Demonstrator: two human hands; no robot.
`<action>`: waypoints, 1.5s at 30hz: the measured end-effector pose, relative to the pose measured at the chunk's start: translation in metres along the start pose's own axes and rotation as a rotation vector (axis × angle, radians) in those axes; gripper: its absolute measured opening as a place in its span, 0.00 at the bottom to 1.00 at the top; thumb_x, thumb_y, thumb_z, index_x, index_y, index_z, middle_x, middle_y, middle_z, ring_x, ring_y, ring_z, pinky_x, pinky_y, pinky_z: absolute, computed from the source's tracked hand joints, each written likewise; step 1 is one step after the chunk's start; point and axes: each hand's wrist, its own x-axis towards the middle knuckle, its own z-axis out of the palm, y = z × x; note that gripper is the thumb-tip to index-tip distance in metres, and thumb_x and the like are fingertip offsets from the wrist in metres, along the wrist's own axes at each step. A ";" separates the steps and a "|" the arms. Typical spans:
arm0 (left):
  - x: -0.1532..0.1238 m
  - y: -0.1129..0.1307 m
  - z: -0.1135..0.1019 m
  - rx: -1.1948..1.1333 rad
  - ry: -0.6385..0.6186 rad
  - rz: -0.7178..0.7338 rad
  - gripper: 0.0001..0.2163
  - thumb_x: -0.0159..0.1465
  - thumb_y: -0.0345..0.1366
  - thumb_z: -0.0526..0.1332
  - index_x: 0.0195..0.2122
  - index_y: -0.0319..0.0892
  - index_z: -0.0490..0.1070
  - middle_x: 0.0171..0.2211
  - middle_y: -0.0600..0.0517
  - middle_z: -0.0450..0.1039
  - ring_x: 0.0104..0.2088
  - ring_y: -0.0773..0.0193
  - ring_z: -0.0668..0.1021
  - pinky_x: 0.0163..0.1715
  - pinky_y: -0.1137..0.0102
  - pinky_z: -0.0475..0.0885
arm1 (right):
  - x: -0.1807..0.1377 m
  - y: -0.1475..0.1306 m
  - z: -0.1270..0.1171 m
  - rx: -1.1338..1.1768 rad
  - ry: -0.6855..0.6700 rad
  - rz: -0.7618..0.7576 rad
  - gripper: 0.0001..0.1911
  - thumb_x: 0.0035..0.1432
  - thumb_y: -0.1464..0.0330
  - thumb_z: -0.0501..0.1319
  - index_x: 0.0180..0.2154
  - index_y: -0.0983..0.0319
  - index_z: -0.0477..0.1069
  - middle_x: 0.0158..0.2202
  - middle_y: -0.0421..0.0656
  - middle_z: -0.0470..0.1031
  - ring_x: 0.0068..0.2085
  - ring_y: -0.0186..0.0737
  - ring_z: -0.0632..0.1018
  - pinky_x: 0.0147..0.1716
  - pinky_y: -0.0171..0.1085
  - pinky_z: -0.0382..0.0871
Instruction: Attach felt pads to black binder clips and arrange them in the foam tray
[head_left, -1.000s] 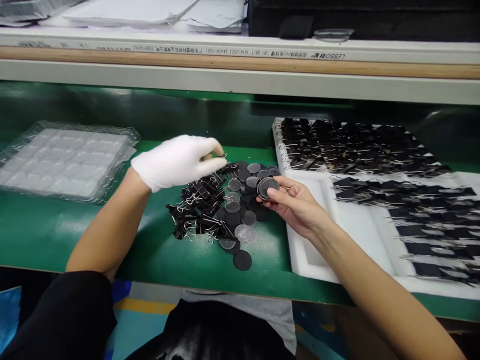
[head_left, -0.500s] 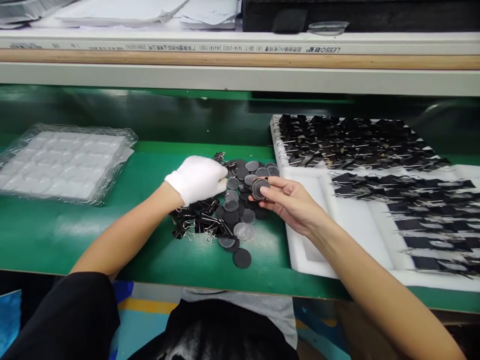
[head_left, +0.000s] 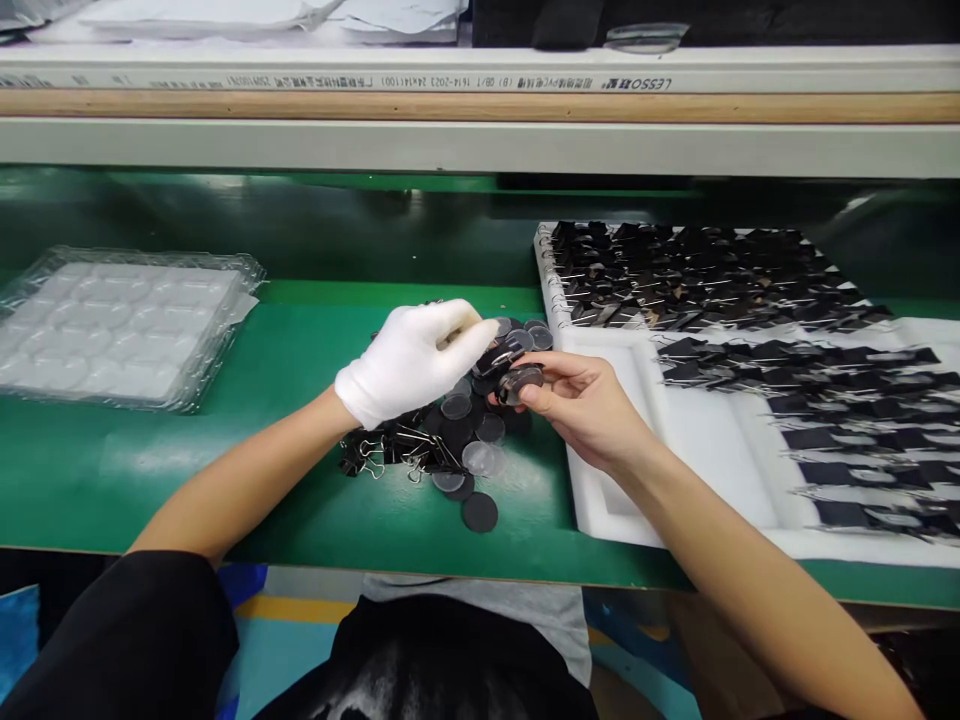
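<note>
My left hand (head_left: 416,355), in a white glove, pinches a black binder clip (head_left: 501,352) between thumb and fingers. The clip is right at the edge of a small stack of round discs (head_left: 519,382), dark and clear, gripped by my bare right hand (head_left: 589,405); whether it bites on them I cannot tell. Beneath both hands lies a loose pile of black discs (head_left: 480,512) and clear discs (head_left: 478,459). Next to the pile, partly covered by my left hand and wrist, are several more binder clips (head_left: 416,450) with silver wire handles.
On the right, white foam trays (head_left: 596,505) carry rows of black clipped pieces (head_left: 862,440), with a denser block (head_left: 690,275) behind. Clear plastic blister trays (head_left: 124,330) are stacked at left on the green table (head_left: 300,520). A shelf edge (head_left: 450,145) crosses above the table's back.
My left hand has lifted from the clips and moved right, bringing a binder clip to the discs. My right hand has tilted the disc stack more edge-on.
</note>
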 end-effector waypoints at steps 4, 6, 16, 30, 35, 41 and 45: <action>0.000 -0.005 -0.013 0.093 -0.219 0.115 0.21 0.69 0.47 0.53 0.21 0.43 0.64 0.18 0.56 0.62 0.21 0.69 0.64 0.26 0.69 0.58 | -0.001 -0.001 -0.004 -0.004 0.001 0.008 0.17 0.43 0.60 0.80 0.36 0.55 0.83 0.42 0.43 0.84 0.40 0.46 0.84 0.45 0.48 0.80; -0.001 -0.004 -0.017 0.172 -0.285 0.101 0.24 0.65 0.54 0.57 0.18 0.43 0.61 0.16 0.57 0.59 0.19 0.69 0.63 0.24 0.68 0.55 | -0.001 -0.003 -0.004 -0.033 -0.008 -0.014 0.16 0.43 0.61 0.80 0.35 0.55 0.83 0.44 0.43 0.83 0.39 0.44 0.83 0.44 0.47 0.81; -0.005 0.003 -0.013 0.263 -0.320 0.067 0.29 0.58 0.62 0.59 0.15 0.43 0.57 0.13 0.56 0.58 0.16 0.69 0.62 0.23 0.68 0.51 | -0.003 -0.008 -0.007 -0.138 -0.083 -0.011 0.14 0.45 0.63 0.79 0.36 0.56 0.84 0.40 0.44 0.84 0.38 0.44 0.84 0.43 0.47 0.82; -0.008 0.007 -0.013 0.466 -0.424 0.103 0.28 0.60 0.65 0.54 0.21 0.43 0.67 0.17 0.52 0.66 0.19 0.64 0.69 0.24 0.69 0.51 | -0.003 -0.014 -0.015 -0.245 -0.151 -0.068 0.11 0.48 0.63 0.77 0.36 0.56 0.85 0.42 0.45 0.84 0.42 0.46 0.84 0.46 0.45 0.82; -0.004 0.001 -0.015 0.351 -0.353 0.099 0.24 0.62 0.57 0.57 0.19 0.43 0.62 0.16 0.54 0.64 0.19 0.67 0.67 0.24 0.69 0.53 | -0.003 -0.018 -0.017 -0.277 -0.126 -0.172 0.12 0.50 0.60 0.77 0.37 0.56 0.84 0.47 0.47 0.82 0.50 0.50 0.81 0.47 0.45 0.79; 0.000 -0.009 -0.019 0.089 -0.308 0.166 0.22 0.66 0.50 0.58 0.20 0.42 0.58 0.17 0.59 0.59 0.20 0.72 0.61 0.24 0.71 0.54 | 0.002 -0.015 -0.023 -0.207 0.095 -0.150 0.16 0.50 0.61 0.77 0.42 0.54 0.82 0.41 0.43 0.83 0.43 0.44 0.83 0.47 0.44 0.78; -0.002 -0.006 -0.016 0.010 -0.352 0.187 0.22 0.67 0.49 0.57 0.21 0.42 0.57 0.18 0.59 0.57 0.20 0.72 0.60 0.23 0.71 0.54 | 0.003 -0.015 -0.027 -0.244 0.103 -0.147 0.18 0.46 0.61 0.79 0.39 0.57 0.82 0.39 0.43 0.83 0.40 0.44 0.83 0.45 0.44 0.80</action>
